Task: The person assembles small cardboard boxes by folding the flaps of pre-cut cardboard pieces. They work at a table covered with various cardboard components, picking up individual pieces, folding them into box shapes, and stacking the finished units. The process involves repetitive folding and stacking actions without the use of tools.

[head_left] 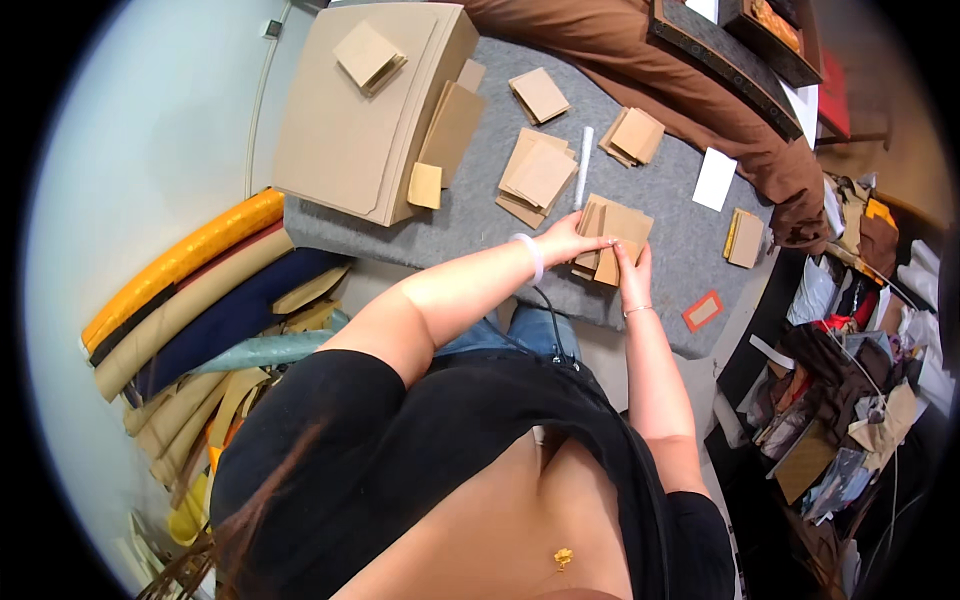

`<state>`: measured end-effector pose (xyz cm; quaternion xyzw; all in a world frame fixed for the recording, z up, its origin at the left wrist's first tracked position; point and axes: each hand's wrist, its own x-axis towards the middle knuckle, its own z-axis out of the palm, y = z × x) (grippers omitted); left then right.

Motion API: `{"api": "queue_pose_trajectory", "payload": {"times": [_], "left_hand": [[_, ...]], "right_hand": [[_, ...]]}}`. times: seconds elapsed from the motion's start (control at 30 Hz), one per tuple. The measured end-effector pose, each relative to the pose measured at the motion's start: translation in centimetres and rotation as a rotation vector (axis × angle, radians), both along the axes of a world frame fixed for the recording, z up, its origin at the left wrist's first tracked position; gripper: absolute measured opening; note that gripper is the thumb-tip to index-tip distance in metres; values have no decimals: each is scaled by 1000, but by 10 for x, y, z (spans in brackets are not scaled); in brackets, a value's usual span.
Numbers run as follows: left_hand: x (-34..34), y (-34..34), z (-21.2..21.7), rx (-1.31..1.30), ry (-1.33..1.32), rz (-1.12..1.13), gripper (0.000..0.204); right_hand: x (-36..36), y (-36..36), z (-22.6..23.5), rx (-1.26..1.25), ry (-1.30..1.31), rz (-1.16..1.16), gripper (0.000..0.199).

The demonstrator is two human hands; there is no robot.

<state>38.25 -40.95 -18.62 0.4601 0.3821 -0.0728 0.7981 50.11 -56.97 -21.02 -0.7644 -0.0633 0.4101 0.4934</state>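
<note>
Near the front edge of the grey-covered table, a stack of tan cardboard pieces (622, 222) sits between my two hands. My left hand (564, 240) closes on its left and near side, thumb stretched across the top. From the near right, my right hand (634, 274) grips the corner with the thumb on top; its other fingers are mostly hidden. The pieces in the stack lie unevenly, some edges sticking out to the left. Just beyond it, a white rod-like roll (584, 166) lies beside another pile of cardboard pieces (540, 174).
Large cardboard sheets (365, 120) are stacked at the back left. Smaller piles (634, 136) stand farther back, with a white card (715, 179) and a red-edged tag (702, 311) to the right. Fabric rolls (200, 290) lean at left; a scrap heap (830, 370) fills the right.
</note>
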Motion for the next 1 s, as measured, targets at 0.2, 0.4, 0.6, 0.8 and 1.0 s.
{"api": "queue_pose_trajectory", "payload": {"times": [0.2,0.4,0.6,0.8,1.0], "left_hand": [[23,-16,-13,720,333,-273,79],[-9,37,35,1134,165,207,53],[-44,125,-39,856,544,87,90],[-41,125,-56,841,378,-183,103],[-43,143,-43,373,337,-104,99]], "right_hand": [[26,10,-7,-392,-463,184,83],[11,41,57,-208,-905,148,71],[-74,127,21,-103,-200,284,78],[-70,182,-43,-352,64,-152,97],[-67,169,-36,-183,80,-112,73]]}}
